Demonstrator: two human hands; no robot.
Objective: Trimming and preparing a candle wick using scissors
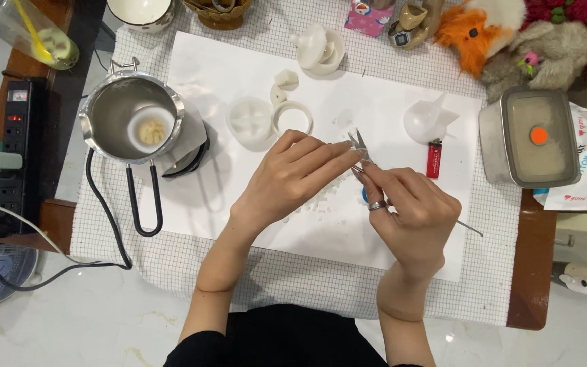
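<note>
- Hands met over middle of white sheet, w/ left hand reaching in from left and right hand from right, prob so any scraps dropped onto the paper and not the checked cloth.
- Left hand's fingers lay long and nearly flat, tips pinched narrow on a small shiny metal piece; exact kind too small to tell.
- Right hand was curled tight, ring on one finger, thumb and forefinger closed on same metal piece from below; thin metal rod stuck out past its heel toward the right, so looked gripped like a pen for fine control.
- Metal piece sat between both sets of fingertips, held up off the sheet, just above the white crumbs scattered under the hands.
- White moulds and ring sat just beyond the hands, near enough to grab.
- Red lighter lay right of the hands beside a white cone-shaped piece.
- Steel pot w/ small cup inside stood at left, well apart, black looped handle pointing back toward the person; power strip further left off the cloth.
- Lidded steel box kept at far right edge, out of the way.
</note>
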